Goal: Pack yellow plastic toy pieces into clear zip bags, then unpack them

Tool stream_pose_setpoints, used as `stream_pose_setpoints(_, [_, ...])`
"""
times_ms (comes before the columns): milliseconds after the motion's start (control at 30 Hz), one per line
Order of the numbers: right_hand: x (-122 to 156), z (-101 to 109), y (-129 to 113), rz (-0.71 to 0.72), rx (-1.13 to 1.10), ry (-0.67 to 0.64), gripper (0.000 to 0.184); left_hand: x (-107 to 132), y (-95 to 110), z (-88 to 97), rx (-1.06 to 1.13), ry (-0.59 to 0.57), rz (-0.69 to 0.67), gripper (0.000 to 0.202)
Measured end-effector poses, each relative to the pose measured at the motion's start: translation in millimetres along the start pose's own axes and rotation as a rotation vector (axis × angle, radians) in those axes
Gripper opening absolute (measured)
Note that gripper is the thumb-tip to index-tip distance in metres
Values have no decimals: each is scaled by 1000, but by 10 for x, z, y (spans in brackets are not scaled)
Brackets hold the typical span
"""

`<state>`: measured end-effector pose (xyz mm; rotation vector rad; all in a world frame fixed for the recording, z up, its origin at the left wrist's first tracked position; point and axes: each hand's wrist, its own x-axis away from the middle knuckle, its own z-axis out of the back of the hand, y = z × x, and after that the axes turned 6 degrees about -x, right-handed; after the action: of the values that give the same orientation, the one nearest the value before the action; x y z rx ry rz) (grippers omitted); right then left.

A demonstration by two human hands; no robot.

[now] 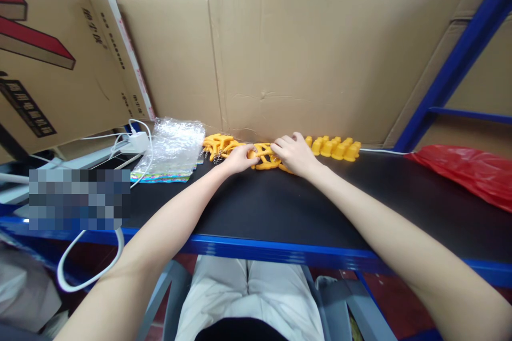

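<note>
Both of my arms reach far across a black work surface (280, 208) toward a cardboard back wall. My left hand (240, 159) is closed in a pinch on an orange plastic piece (262, 150) in the middle of a heap. My right hand (295, 153) lies curled over the same orange piece from the right, fingers bent on it. More orange pieces with small metal chains (218, 145) lie to the left of my hands. A row of yellow plastic parts (336, 148) sits to the right, along the wall.
A stack of clear plastic bags on coloured cards (174, 149) lies at the left. A white power adapter with cables (136, 143) is beside it. A red plastic bag (468, 173) lies at the right. Cardboard (300, 53) walls the back; a blue shelf edge (280, 250) runs in front.
</note>
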<state>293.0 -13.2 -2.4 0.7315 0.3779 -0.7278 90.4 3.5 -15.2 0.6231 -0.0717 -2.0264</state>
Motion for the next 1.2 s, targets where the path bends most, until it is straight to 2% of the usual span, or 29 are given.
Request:
stream_pose_setpoints(100, [13,-19,14,-34,-40,-15,20,27,22,26,-228,199,-74,20])
stream_pose_setpoints(167, [23,-44,27,-43,-77,-33,25,41,39,34,-341,246,-97,22])
stream_pose_setpoints(367, [24,-66,16,-105,-144,-128,25,47,60,30,-477,189,-107,26])
stream_pose_setpoints(567, [-4,40,-19,-137,-91,-73,21,36,78,57,-495,138,-103,25])
stream_pose_setpoints(733, [4,39,-6,-100,-36,-50,19,14,75,44,-321,91,-94,23])
stream_pose_setpoints(833, [3,23,3,-61,-3,-38,16,-1,69,39,-134,19,-68,12])
stream_pose_setpoints(1067, [-15,23,-3,0,-33,-36,24,18,31,70,334,-343,79,14])
stream_pose_setpoints(1133, [-18,30,-3,10,-43,-22,25,20,20,66,343,-365,75,14])
stream_pose_setpoints(1200, [-14,31,7,8,-58,-6,25,19,25,57,240,-275,45,12])
